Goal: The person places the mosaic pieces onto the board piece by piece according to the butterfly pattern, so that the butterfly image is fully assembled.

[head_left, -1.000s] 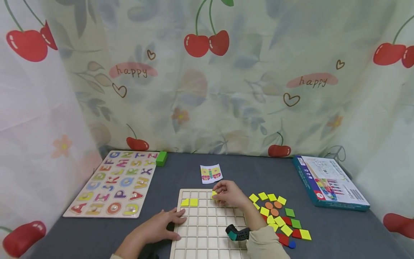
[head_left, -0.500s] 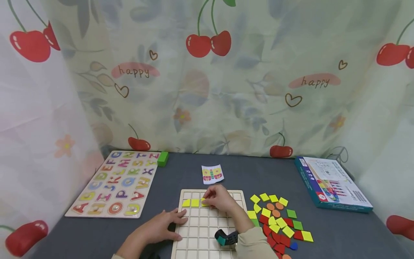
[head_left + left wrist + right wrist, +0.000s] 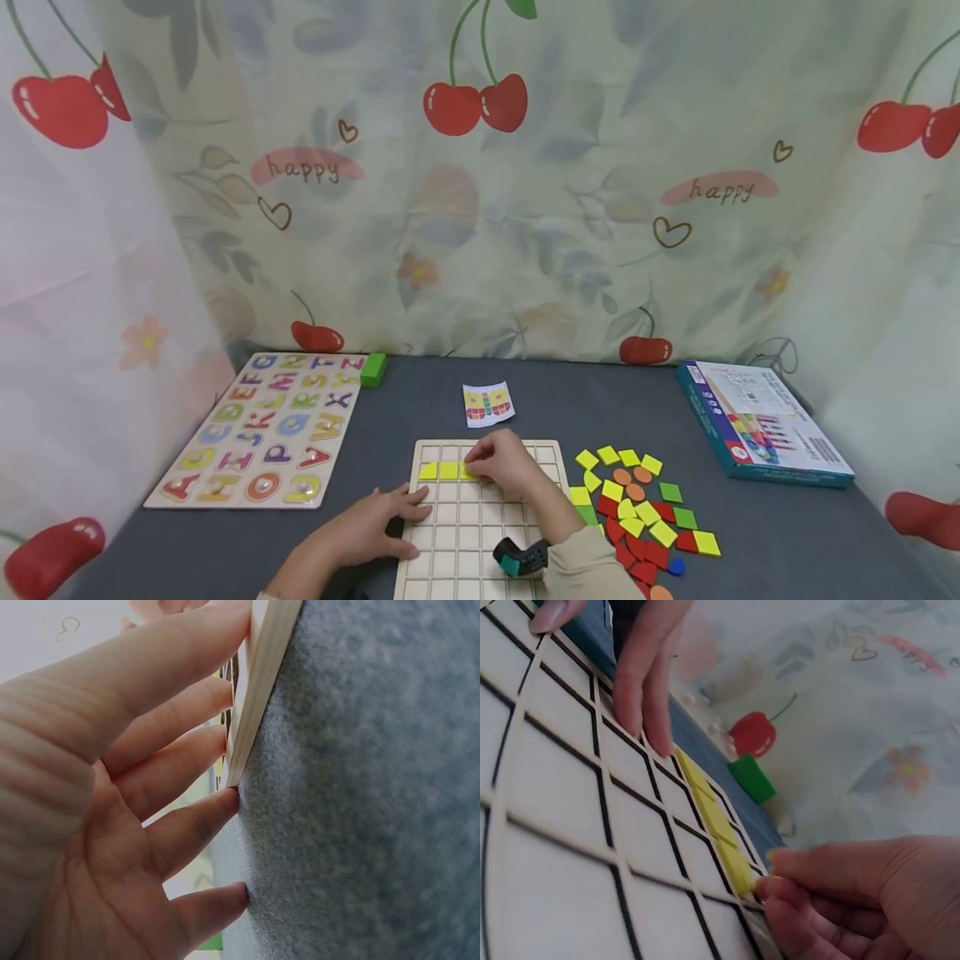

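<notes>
A wooden grid board lies flat on the dark tablecloth. Two yellow tiles fill neighbouring cells near its far left corner: the left tile and the one beside it. Directly right of them, my right hand pinches a third yellow tile at its edge with thumb and fingertips. That tile sits in line with the other two and is partly covered by the fingers in the head view. My left hand rests against the board's left edge, fingers spread, thumb and some fingertips over the rim.
Right of the board lie loose pieces: yellow squares, red pieces, green squares and orange discs. A butterfly pattern card is behind it. An alphabet puzzle and green block lie left, a box far right.
My right hand has moved left across the board, bringing the third yellow tile up to the other two, and then lowered slightly. My left hand stays at the board's edge.
</notes>
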A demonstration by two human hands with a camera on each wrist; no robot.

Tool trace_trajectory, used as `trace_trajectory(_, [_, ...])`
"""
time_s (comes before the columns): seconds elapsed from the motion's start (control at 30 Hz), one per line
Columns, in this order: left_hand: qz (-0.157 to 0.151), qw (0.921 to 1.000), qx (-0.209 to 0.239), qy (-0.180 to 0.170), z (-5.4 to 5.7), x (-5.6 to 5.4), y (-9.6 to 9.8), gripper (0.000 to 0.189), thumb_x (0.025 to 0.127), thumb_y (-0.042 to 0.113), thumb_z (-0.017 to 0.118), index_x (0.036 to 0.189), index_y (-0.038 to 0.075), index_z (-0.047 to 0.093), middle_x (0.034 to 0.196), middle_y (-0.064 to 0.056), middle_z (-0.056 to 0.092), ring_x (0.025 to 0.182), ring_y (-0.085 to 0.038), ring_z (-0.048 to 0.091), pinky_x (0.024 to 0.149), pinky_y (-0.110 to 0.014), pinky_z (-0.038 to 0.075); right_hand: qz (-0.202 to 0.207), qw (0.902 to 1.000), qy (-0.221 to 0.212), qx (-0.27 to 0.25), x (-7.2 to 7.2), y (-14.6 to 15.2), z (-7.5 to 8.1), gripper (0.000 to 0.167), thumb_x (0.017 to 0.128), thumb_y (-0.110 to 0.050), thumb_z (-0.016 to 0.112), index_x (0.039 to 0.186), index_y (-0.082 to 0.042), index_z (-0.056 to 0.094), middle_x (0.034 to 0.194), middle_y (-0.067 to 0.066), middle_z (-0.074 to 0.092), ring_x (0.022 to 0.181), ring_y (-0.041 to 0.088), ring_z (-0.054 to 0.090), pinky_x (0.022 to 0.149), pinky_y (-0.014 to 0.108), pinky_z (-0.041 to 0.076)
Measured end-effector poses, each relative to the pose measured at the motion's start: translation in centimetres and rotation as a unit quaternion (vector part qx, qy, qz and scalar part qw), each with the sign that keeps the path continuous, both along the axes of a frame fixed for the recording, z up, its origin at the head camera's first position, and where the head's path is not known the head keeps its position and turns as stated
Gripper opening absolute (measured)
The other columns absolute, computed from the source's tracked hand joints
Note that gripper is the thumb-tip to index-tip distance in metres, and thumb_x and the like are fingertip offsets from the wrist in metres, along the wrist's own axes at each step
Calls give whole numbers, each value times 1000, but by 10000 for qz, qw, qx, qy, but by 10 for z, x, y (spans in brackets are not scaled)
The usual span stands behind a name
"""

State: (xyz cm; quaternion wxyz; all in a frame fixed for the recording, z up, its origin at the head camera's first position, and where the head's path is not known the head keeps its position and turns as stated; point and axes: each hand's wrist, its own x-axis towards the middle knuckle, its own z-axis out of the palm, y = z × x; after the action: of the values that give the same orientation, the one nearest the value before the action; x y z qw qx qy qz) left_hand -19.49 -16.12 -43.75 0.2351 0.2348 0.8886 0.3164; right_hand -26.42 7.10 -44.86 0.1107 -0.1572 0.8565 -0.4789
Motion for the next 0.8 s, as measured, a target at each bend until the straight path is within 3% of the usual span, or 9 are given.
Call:
trace_trajectory(0.2, [20,10000,52,-2,0,1,1,60,76,30,75,128,7,57,145,-12,42,138,-42,27,105,-71,11,47,9995,-270,-172,0,34,10,16,82,-12,70,90,2,72,77,6,68,63,9,59,59,25,53])
trace_trajectory(0.5, [71,10000,48,-26,1,1,1,59,76,28,75,128,7,57,145,-10,42,138,-41,27,106,-70,11,-689,9975,-124,135,3,104,30,28,83,-22,70,101,0,71,90,6,69,75,19,63,72,35,55])
trace_trajectory(0.67, [47,10000,57,-3,0,1,0,60,75,29,75,128,7,57,145,-11,42,138,-41,27,105,-70,11,-870,9958,-133,251,9,137,31,31,84,-23,69,103,1,69,96,8,69,81,22,64,76,37,56])
trace_trajectory(0.8, [50,10000,64,-33,0,1,1,60,75,29,75,128,8,57,145,-10,42,138,-41,27,106,-70,11,-1100,9928,-245,410,12,161,28,28,85,-20,68,104,2,69,95,8,69,79,20,62,72,34,55])
